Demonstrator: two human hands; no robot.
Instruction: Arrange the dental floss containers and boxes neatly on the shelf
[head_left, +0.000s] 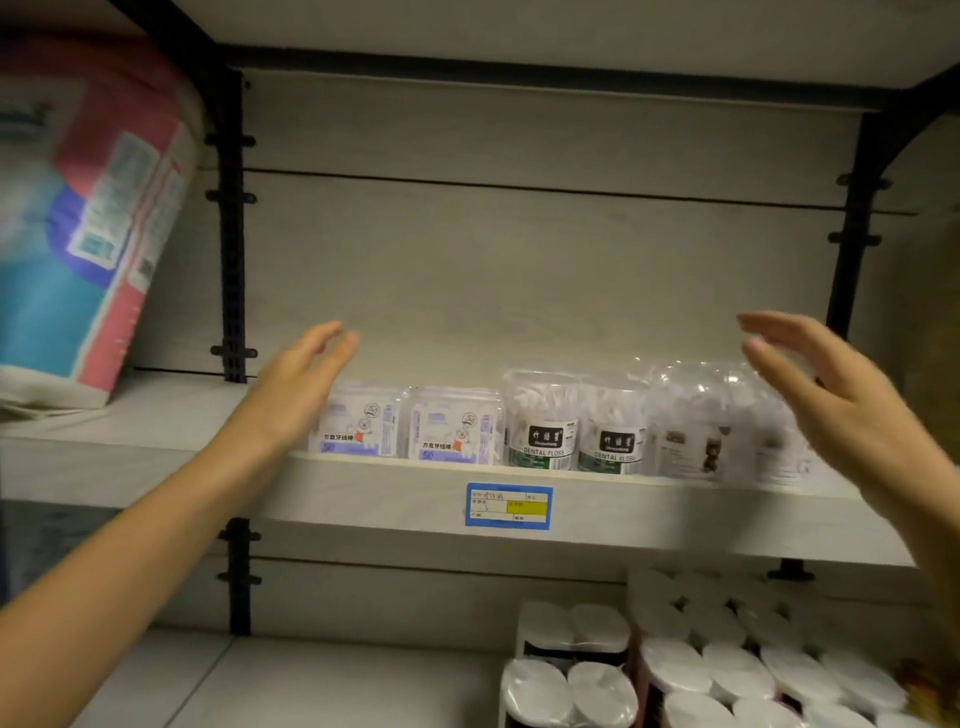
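Left hand (301, 395), right hand (841, 410), each grip apart (fingers relaxed), floss tubs (543, 421) upright, labels facing outward

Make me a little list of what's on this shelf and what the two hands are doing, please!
shelf: pale, with a blue price label on its front edge
row, left part: two square floss boxes, side by side
row, middle: two round jars marked DENTAL FLOSS
row, right part: clear containers, blurred, partly behind the right hand
left hand: open, at the row's left end, holding nothing
right hand: open, at the row's right end, holding nothing
shelf below: white rolls
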